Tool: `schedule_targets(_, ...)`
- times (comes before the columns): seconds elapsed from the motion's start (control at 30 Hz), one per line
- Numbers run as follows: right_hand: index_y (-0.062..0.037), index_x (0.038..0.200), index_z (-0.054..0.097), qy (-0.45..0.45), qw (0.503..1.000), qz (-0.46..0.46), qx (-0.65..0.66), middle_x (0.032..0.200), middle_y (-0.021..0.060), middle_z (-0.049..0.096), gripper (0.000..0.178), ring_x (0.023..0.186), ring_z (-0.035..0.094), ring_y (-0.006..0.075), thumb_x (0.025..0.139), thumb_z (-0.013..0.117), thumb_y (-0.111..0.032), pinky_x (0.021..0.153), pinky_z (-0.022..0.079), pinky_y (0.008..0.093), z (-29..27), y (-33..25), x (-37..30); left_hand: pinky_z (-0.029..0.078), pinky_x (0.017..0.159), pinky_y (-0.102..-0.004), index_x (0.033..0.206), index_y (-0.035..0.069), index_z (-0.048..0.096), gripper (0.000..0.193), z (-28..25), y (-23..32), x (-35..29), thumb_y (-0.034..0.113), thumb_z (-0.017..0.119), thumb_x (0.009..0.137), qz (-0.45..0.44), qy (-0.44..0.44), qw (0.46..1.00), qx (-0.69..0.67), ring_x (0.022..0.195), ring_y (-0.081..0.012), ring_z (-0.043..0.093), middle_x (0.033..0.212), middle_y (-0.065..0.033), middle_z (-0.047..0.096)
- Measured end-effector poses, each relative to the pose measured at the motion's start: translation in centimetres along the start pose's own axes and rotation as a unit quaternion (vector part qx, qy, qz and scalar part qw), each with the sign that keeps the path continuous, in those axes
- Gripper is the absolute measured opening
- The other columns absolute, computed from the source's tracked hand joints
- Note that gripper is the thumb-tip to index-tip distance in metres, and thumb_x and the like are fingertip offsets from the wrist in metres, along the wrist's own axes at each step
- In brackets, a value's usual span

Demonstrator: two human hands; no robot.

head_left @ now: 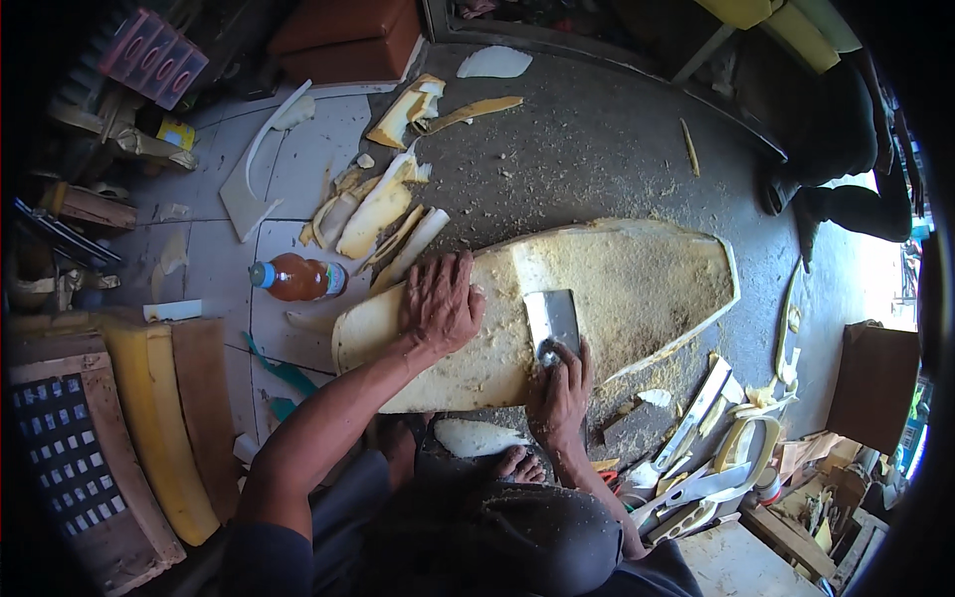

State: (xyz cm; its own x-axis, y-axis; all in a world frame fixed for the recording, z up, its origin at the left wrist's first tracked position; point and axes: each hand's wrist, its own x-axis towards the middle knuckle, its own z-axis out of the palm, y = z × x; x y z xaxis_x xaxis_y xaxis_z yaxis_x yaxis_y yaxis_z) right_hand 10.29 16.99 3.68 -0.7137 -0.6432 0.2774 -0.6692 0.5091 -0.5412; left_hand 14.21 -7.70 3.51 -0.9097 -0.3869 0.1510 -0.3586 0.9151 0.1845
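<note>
The dark floor (587,139) is littered with foam scraps (378,216). Under both hands, a cream foam pad (637,274) is laid crosswise. It is pressed by the left hand (443,303), fingers extended, seemingly for steadiness; a metal plate (552,316) is held at its near end by the right hand's (559,396) bent fingers, apparently for rubbing. The pad's long axis is aligned left to right, its tapered end pointed right and slightly away.

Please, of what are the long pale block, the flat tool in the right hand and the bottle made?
Long pale block: probably foam, matt and rough, as its crumbly surface suggests.

Flat tool: likely metal, perhaps steel, smooth and shiny, since its face reflects light.

Bottle: apparently glossy, see-through plastic, judging by highlights and the narrowed waist; glass is not excluded.
</note>
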Motion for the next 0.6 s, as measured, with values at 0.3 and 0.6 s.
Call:
schedule_targets(0.3,0.0043,0.116,0.06,-0.025,1.0,-0.006,0.017,0.128,0.0204,0.065,0.021,0.135,0.052,0.0497,0.098,0.064,-0.008,0.121,0.035,0.0627,-0.8,0.2,1.3,0.043,0.099,-0.0574,0.14,0.001,0.053,0.053,0.2,0.1,0.2,0.026,0.053,0.093,-0.002,0.026,0.999,-0.025,0.113,-0.0394,0.059,0.124,-0.0204,0.06)
schedule_targets(0.6,0.0025,0.118,0.061,-0.012,0.998,-0.038,-0.04,0.132,0.0185,0.063,0.023,0.136,0.051,0.0486,0.098,0.064,-0.006,0.118,0.039,0.0596,2.1,1.8,10.4,0.044,0.099,-0.0579,0.14,0.001,0.053,0.053,-0.5,0.5,-0.3,0.027,0.053,0.093,-0.016,-0.035,0.997,-0.072,0.115,-0.0398,0.059,0.123,-0.02,0.061)
